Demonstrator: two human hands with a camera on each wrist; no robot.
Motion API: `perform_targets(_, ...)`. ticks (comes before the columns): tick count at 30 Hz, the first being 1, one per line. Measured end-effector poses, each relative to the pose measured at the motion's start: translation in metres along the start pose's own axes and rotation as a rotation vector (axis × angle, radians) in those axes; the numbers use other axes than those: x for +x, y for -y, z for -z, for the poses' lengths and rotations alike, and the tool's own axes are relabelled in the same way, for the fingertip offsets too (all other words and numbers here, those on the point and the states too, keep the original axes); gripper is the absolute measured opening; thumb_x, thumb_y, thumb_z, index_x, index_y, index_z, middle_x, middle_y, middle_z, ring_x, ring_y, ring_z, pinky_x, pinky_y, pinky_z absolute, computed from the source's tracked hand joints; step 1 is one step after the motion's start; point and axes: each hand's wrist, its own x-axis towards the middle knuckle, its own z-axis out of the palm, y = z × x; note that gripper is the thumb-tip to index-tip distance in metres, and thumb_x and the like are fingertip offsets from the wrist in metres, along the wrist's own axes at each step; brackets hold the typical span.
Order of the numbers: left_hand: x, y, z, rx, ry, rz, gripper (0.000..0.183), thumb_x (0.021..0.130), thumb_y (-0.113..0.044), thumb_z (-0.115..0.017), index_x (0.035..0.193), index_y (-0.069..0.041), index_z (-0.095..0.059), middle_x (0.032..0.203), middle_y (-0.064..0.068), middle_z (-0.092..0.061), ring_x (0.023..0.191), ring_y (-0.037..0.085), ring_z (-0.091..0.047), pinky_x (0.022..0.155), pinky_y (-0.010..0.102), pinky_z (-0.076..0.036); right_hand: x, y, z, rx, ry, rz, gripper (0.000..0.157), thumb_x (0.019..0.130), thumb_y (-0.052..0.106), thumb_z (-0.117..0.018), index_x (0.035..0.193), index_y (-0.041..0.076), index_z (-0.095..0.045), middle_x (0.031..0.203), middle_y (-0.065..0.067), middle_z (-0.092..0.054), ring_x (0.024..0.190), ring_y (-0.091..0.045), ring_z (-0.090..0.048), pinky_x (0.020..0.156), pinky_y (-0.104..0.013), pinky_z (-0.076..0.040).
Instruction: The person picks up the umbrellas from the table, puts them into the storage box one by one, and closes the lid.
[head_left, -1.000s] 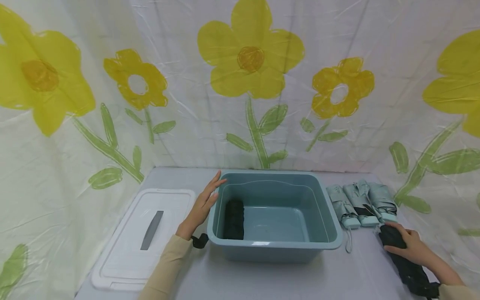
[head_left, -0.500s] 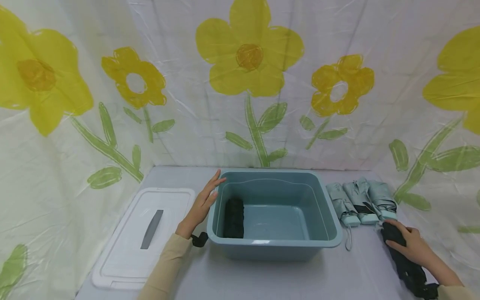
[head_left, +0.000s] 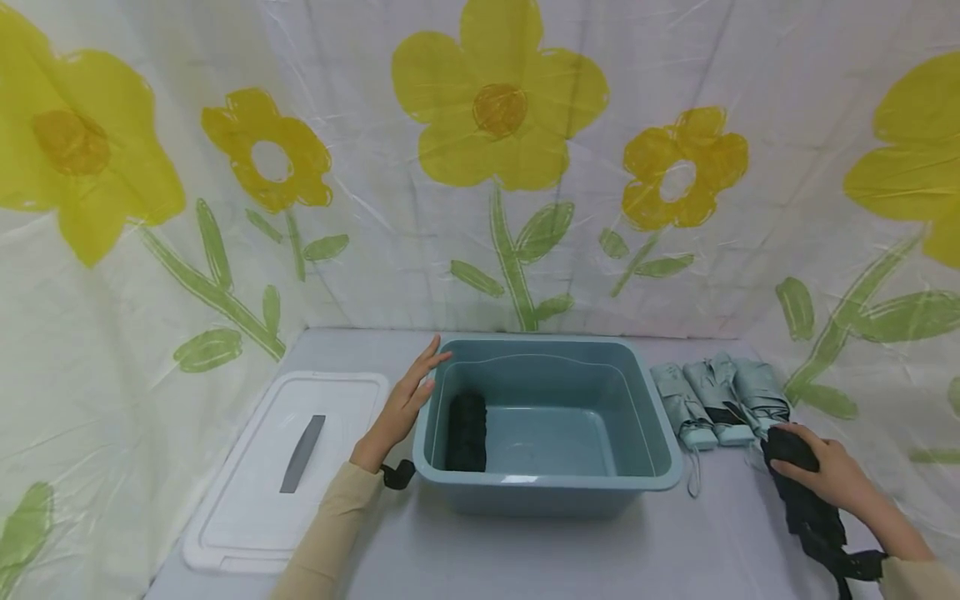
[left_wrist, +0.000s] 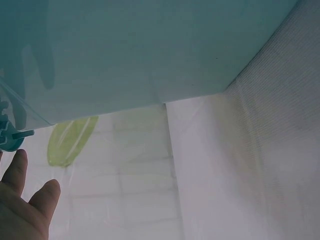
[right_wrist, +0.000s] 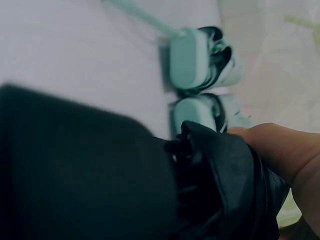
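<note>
Right hand (head_left: 832,475) grips a black folded umbrella (head_left: 813,512), thumb and fingers closed about its far end; the right wrist view confirms loose folds of dark fabric at the grip. This umbrella is to the right of the blue bin (head_left: 551,482), well apart from its wall. Whether it is raised off the white table (head_left: 570,554) cannot be determined.

Left hand (head_left: 396,412) is at the bin's left rim, fingers extended and spread, holding nothing. Contact with the rim cannot be confirmed from either view.

Inside the bin, a black bundle (head_left: 467,433) lies lengthwise along the left wall. Just beside the bin's right wall, three pale blue-green umbrellas (head_left: 718,404) lie side by side, folded, their handle ends toward the wearer. The held umbrella's far end is next to the rightmost of these. Left of the bin, a white lid (head_left: 225,508) with a grey handle (head_left: 303,454) lies flat. Behind the bin hangs a pale curtain (head_left: 375,275) printed with yellow flowers and green stems.
</note>
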Motion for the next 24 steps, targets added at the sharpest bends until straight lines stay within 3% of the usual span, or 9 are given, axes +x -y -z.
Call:
perform_targets(7,0.0,0.002,0.0,0.005,0.001,0.009,0.044,0.093,0.006,-0.036,0.137,0.002,-0.04,0.154,0.018,-0.014,0.142,0.033,-0.012,0.107,0.06,-0.018,0.002,0.013,0.008,0.051,-0.017,0.051,0.067,0.085,0.033,-0.064,0.13,-0.008,-0.035,0.115,-0.049,-0.041,0.097,-0.064,-0.044,0.07,-0.065,-0.04)
perform_targets(12,0.001,0.004,-0.001,0.011,-0.001,-0.005,0.046,0.092,0.008,-0.035,0.138,0.001,-0.04,0.153,0.02,-0.014,0.14,0.04,-0.012,0.106,0.06,-0.017,0.004,0.021,0.013,0.087,0.004,0.053,0.07,0.086,0.035,-0.063,0.133,-0.007,-0.033,0.121,-0.048,-0.038,0.103,-0.064,-0.041,0.074,-0.067,-0.039)
perform_targets(24,0.001,0.003,-0.001,0.002,0.003,-0.007,0.042,0.095,0.001,-0.036,0.137,0.004,-0.039,0.153,0.021,-0.014,0.141,0.036,-0.012,0.106,0.061,-0.017,0.006,0.04,0.025,0.176,0.075,0.016,0.075,0.089,0.039,-0.058,0.142,-0.003,-0.024,0.133,-0.047,-0.025,0.113,-0.065,-0.03,0.079,-0.072,-0.031)
